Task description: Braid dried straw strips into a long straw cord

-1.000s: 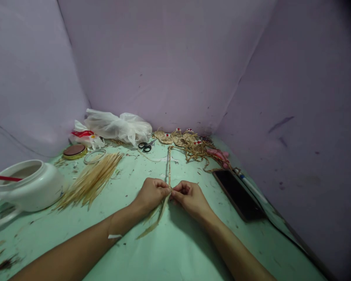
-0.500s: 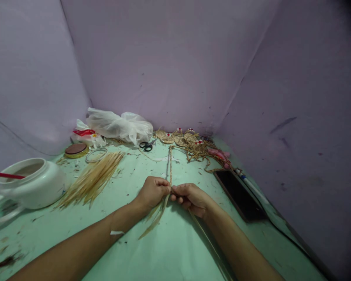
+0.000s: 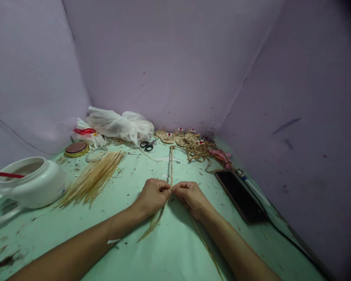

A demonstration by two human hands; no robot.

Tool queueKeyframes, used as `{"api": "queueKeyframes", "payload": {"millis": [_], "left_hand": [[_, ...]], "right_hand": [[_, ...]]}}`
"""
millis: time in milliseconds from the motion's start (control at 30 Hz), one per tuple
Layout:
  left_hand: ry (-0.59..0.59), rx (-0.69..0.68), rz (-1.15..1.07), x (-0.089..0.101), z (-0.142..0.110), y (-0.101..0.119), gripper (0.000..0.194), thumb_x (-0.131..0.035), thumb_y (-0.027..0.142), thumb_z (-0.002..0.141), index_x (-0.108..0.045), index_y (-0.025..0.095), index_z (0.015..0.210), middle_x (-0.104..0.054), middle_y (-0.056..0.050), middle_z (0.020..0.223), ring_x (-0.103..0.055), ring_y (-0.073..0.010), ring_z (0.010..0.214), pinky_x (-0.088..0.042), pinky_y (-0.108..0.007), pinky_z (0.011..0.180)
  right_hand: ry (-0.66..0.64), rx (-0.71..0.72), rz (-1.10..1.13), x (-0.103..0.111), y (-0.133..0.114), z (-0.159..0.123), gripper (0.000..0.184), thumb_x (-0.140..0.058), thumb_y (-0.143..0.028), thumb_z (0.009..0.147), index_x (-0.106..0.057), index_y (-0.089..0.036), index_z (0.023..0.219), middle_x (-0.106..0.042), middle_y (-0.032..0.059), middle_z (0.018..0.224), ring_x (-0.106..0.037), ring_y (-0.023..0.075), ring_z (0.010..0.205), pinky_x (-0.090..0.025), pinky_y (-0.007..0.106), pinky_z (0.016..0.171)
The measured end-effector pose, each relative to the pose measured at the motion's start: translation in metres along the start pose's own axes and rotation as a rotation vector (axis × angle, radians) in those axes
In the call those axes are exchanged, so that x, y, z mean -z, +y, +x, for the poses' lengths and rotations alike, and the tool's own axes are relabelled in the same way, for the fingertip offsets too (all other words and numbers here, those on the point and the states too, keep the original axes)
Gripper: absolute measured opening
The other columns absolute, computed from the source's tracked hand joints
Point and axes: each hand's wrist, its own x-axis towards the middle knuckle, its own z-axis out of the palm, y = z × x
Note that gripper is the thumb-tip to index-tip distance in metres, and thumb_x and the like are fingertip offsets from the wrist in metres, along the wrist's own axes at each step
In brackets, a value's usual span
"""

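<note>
Strands first, nearest: loose straw ends fan toward the wearer from under the left hand, angled a bit left. One long thin strand runs out from beneath the right hand, along the inside of that forearm.

Both hands pinched narrow, fingertips nearly touching, at the near end of a slim twisted cord. Left grips that end from its left side, right from its right. Neither hand is clearly nearer; exact finger split on the fibers too small to tell.

Cord's long axis points straight away from the wearer, square between the hands, lying out over the green surface. Near end in the fingertips, far end beside the cord tangle. Forearms come in diagonally from either side, so the cord line sits roughly midway between them.

Flanks: straw bundle left, lying slantwise; phone right. Past those, scissors left of the cord's far end, woven discs against the back wall.
</note>
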Motion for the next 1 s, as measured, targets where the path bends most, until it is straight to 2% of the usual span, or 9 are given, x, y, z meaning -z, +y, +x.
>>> {"api": "queueKeyframes", "payload": {"millis": [100,233,367,500,633,733,800,900,1000], "left_hand": [[-0.076,0.025,0.104,0.011,0.001,0.007,0.020,-0.045,0.019,0.062,-0.060,0.011,0.053,-0.042,0.003,0.045,-0.038,-0.0085,0.048,-0.026,-0.019,0.046],[-0.008,0.137,0.285,0.017,-0.006,0.022,0.016,-0.049,0.020,0.059,-0.059,0.012,0.049,-0.043,0.001,0.042,-0.038,-0.0092,0.045,-0.025,-0.020,0.046],[0.004,0.146,0.509,0.002,-0.024,0.035,0.020,-0.045,0.021,0.066,-0.062,0.013,0.059,-0.056,-0.006,0.055,-0.047,-0.0137,0.051,-0.030,-0.024,0.051],[-0.069,0.065,0.768,-0.015,-0.038,0.036,0.026,-0.039,0.016,0.068,-0.063,0.012,0.079,-0.062,-0.015,0.071,-0.056,-0.0221,0.064,-0.038,-0.032,0.061],[-0.168,-0.032,0.810,-0.021,-0.040,0.033,0.032,-0.040,0.010,0.064,-0.061,0.010,0.088,-0.063,-0.016,0.077,-0.058,-0.0232,0.069,-0.040,-0.033,0.065],[-0.168,-0.065,0.712,-0.014,-0.037,0.035,0.025,-0.042,0.015,0.067,-0.063,0.010,0.080,-0.063,-0.016,0.073,-0.058,-0.0231,0.067,-0.040,-0.032,0.063],[-0.048,-0.046,0.552,-0.005,-0.029,0.037,0.023,-0.044,0.023,0.070,-0.064,0.012,0.072,-0.063,-0.013,0.069,-0.058,-0.0211,0.064,-0.040,-0.030,0.062],[0.154,0.183,0.166,0.010,-0.011,0.035,0.027,-0.046,0.021,0.068,-0.062,0.013,0.088,-0.061,-0.006,0.063,-0.054,-0.0138,0.052,-0.039,-0.024,0.052],[-0.097,0.508,-0.261,0.017,0.005,0.026,0.025,-0.048,0.020,0.064,-0.060,0.008,0.083,-0.052,0.000,0.046,-0.043,-0.0087,0.036,-0.031,-0.020,0.038]], "right_hand": [[0.046,0.029,-0.030,-0.003,0.002,0.000,0.007,-0.054,-0.019,0.052,-0.049,-0.015,0.050,-0.031,-0.0097,0.033,-0.020,0.0025,0.033,-0.011,0.020,0.037],[0.061,0.057,-0.047,-0.007,0.002,-0.002,0.008,-0.054,-0.018,0.052,-0.048,-0.015,0.047,-0.037,-0.0075,0.034,-0.025,0.0033,0.035,-0.016,0.019,0.038],[-0.009,0.110,0.014,-0.008,0.005,-0.002,0.005,-0.054,-0.017,0.053,-0.054,-0.012,0.051,-0.052,-0.0017,0.045,-0.040,0.0061,0.044,-0.028,0.019,0.044],[-0.003,0.133,0.023,-0.007,0.008,-0.002,0.008,-0.055,-0.019,0.055,-0.057,-0.012,0.053,-0.051,-0.0019,0.047,-0.039,0.0063,0.045,-0.029,0.019,0.045],[-0.001,0.127,0.053,-0.008,0.008,-0.002,0.010,-0.058,-0.022,0.055,-0.056,-0.013,0.053,-0.052,-0.0014,0.046,-0.040,0.0069,0.045,-0.030,0.019,0.045],[-0.003,0.120,0.064,-0.008,0.008,-0.001,0.011,-0.058,-0.023,0.054,-0.054,-0.013,0.051,-0.050,-0.0020,0.044,-0.039,0.0065,0.043,-0.029,0.020,0.044],[0.005,0.112,0.062,-0.007,0.008,-0.001,0.011,-0.057,-0.023,0.054,-0.054,-0.013,0.051,-0.047,-0.0030,0.042,-0.036,0.0057,0.041,-0.026,0.019,0.042],[-0.010,0.106,0.051,-0.006,0.008,-0.001,0.013,-0.056,-0.024,0.055,-0.052,-0.013,0.050,-0.042,-0.0045,0.040,-0.029,0.0039,0.039,-0.020,0.019,0.041],[-0.053,0.126,0.045,-0.005,0.009,0.000,0.014,-0.054,-0.025,0.058,-0.052,-0.013,0.052,-0.044,-0.0033,0.042,-0.030,0.0043,0.040,-0.021,0.019,0.042]]}}
